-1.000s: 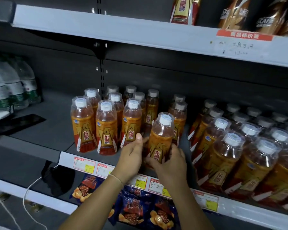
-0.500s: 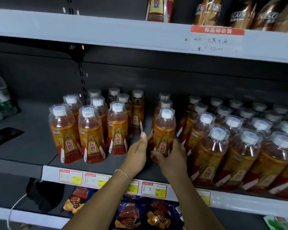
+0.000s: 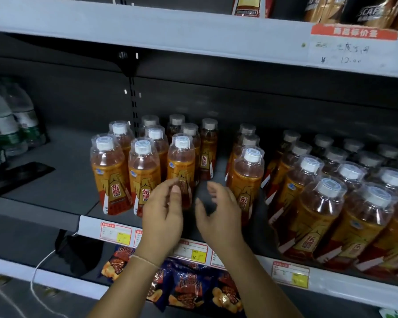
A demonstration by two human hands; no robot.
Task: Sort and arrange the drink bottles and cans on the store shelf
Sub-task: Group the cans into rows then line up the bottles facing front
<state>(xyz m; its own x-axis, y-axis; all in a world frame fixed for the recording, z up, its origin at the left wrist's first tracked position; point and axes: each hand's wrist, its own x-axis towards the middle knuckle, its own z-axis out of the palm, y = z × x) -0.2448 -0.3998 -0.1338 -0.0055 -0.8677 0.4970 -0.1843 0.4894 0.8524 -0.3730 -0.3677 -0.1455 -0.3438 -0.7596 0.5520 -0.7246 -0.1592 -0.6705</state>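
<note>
Two hands: my left hand [image 3: 162,216] and right hand [image 3: 218,214] are both empty, with fingers loosely curled. They hang a little apart in front of the shelf [image 3: 62,180] edge. I cannot tell whether the left fingertips touch the bottle behind them.
Task's thing: the lone front bottle [image 3: 246,180] stands upright and free at two o'clock from my right hand, just beside it.
Left group: three front bottles [image 3: 144,177] stand shoulder to shoulder at eleven o'clock from my left hand, with shorter rows behind.
Gap: a bare strip of shelf lies at twelve o'clock between my hands, separating the left group from the lone bottle.
Step in hand: I judge the job is to close this gap so the front row runs unbroken.
Doing it well: I would hold the lone bottle low on its body, not by the cap cover. Then I would slide it toward nine o'clock rather than lift it. The label should face out and the base sit level with its neighbours.
Risk: a nudge high up could tip it into the right block [image 3: 331,214].
Contents: each clear bottle holds amber drink up to the shoulder and has a white cap under a clear cover. All look sealed.
Right block: tightly packed rows of the same drink at three o'clock.
Elsewhere: water bottles [image 3: 7,127] at nine o'clock, and snack bags [image 3: 189,288] on the shelf below at six o'clock.
</note>
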